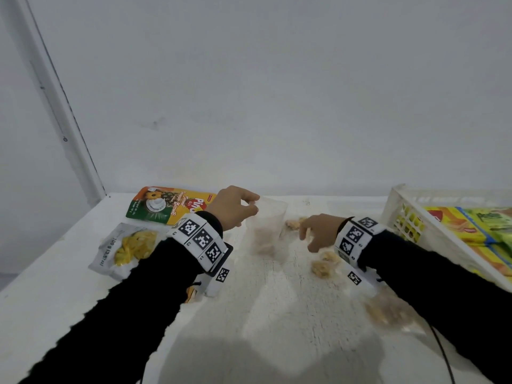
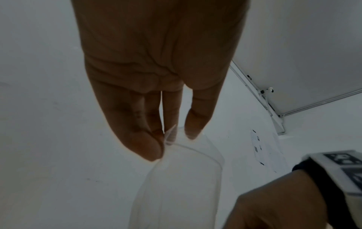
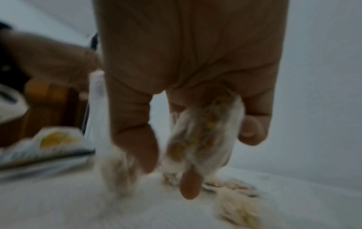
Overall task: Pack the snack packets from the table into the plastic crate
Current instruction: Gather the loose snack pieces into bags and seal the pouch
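Note:
My left hand (image 1: 250,206) (image 2: 162,139) pinches the top edge of a clear plastic bag (image 1: 266,228) (image 2: 186,186) that stands on the white table (image 1: 263,314); a few pale pieces show inside it. Just right of the bag, my right hand (image 1: 307,239) (image 3: 172,162) grips a small pale snack packet (image 3: 203,139) in its curled fingers, low over the table. More small pale packets (image 1: 324,264) (image 3: 239,206) lie loose around that hand. The white plastic crate (image 1: 401,200) at the right edge holds yellow and green packets.
A green and yellow pineapple biscuit packet (image 1: 166,203) lies at the table's back left. In front of it is a clear packet of yellow chips (image 1: 124,245) (image 3: 56,139). Another pale packet (image 1: 388,311) lies under my right forearm. A white wall runs behind the table.

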